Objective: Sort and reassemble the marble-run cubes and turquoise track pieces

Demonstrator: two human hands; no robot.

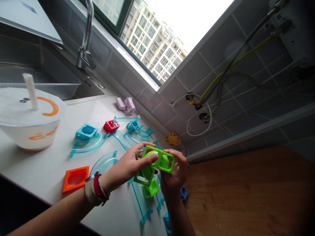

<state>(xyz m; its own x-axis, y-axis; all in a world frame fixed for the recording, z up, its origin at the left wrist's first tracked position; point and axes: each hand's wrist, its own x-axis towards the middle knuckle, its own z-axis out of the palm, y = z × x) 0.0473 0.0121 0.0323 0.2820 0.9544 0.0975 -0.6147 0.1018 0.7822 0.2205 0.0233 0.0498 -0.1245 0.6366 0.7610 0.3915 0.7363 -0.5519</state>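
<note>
Both of my hands hold a cluster of bright green plastic cube pieces [157,164] just above the white counter [49,170]. My left hand [129,165] grips the left side, thumb pressed on top of one green cube. My right hand [173,172] pinches the right green cube [166,161] from below and the side. Another green cube [150,189] sits directly under the cluster. Clear blue curved track pieces [105,160] lie on the counter around and beneath my hands.
An orange square piece [75,178], a teal cube [86,131], a red cube [110,126], pink pieces [126,104] and a yellow piece [172,139] lie on the counter. A lidded cup with a straw [29,118] stands at left, by the sink and tap [85,39]. A wooden surface [246,193] lies right.
</note>
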